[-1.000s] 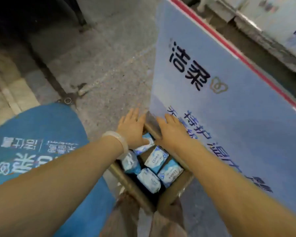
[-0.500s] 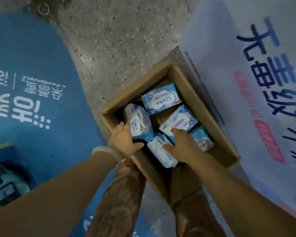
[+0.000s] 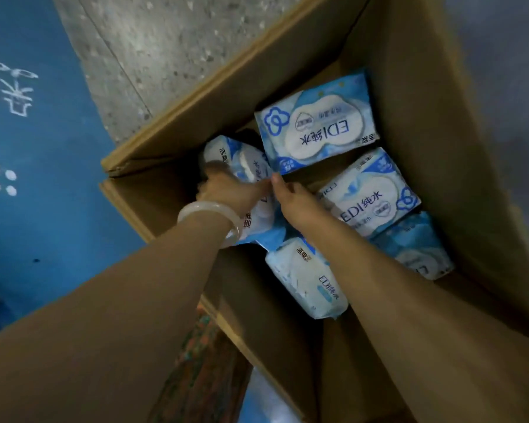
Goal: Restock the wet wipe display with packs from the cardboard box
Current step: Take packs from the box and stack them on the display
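Note:
An open cardboard box [image 3: 425, 96] on the floor holds several blue-and-white wet wipe packs. One pack [image 3: 315, 123] lies flat at the far end, another [image 3: 370, 196] sits below it, one [image 3: 306, 279] rests near my right forearm, one [image 3: 419, 251] lies at the right. My left hand [image 3: 226, 190], with a pale bangle on the wrist, is deep in the box and closed over the leftmost pack [image 3: 242, 166]. My right hand [image 3: 293, 203] touches that same pack from the right, fingers curled on its edge.
A blue floor mat [image 3: 37, 178] with white lettering lies left of the box. Grey speckled floor [image 3: 165, 50] shows beyond it. A pale display panel [image 3: 507, 56] stands close on the right. My patterned trouser leg [image 3: 202, 370] is against the box's near wall.
The view has dropped much closer to the box. Both hands have gone deeper inside and come together on the leftmost pack; my right hand left the near pack.

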### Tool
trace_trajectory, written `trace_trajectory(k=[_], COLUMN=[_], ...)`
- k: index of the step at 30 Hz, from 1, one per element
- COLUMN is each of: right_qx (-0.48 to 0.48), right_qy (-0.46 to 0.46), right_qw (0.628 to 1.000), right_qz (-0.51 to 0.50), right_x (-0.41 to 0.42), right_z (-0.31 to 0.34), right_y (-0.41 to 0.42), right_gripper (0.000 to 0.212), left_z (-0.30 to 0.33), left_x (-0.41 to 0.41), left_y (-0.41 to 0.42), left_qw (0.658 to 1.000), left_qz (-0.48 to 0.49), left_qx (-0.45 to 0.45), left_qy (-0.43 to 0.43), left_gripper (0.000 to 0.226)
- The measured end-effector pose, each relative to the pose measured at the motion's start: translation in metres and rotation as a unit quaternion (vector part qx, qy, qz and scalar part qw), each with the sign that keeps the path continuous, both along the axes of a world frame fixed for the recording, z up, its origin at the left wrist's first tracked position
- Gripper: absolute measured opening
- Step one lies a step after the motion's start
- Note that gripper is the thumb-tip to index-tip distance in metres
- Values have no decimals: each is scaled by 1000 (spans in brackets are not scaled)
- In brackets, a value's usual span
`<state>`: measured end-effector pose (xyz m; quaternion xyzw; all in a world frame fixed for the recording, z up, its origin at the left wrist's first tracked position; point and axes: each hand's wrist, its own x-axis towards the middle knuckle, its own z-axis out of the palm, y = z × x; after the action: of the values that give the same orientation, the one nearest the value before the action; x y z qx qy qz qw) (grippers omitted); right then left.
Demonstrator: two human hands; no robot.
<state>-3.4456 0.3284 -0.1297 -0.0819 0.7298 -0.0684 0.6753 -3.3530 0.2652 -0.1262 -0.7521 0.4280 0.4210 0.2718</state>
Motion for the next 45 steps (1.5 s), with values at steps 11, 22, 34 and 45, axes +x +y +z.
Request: trace_trajectory(k=[11,22,34,45], right_qx=[28,-104,-268,-425], right_qy=[-77,-14,150,301], right_qw=[988,984,915,781], right_qz=[-135,-141,-260,-345], right_x=[1,-66,-109,-138], right_z=[33,231,519,745], right_y=[11,12,9,32], right_gripper=[62,48,22,43], left_z=[44,219,491,724], left_x=[-1,-36,-95,-165], left_y=[1,12,-10,-19], left_qw=[991,917,831,719], left_qz=[113,248,175,-2], left_qx=[-54,-92,-119,-111], left_qy=[44,300,515,686], left_gripper=[105,98,64,95])
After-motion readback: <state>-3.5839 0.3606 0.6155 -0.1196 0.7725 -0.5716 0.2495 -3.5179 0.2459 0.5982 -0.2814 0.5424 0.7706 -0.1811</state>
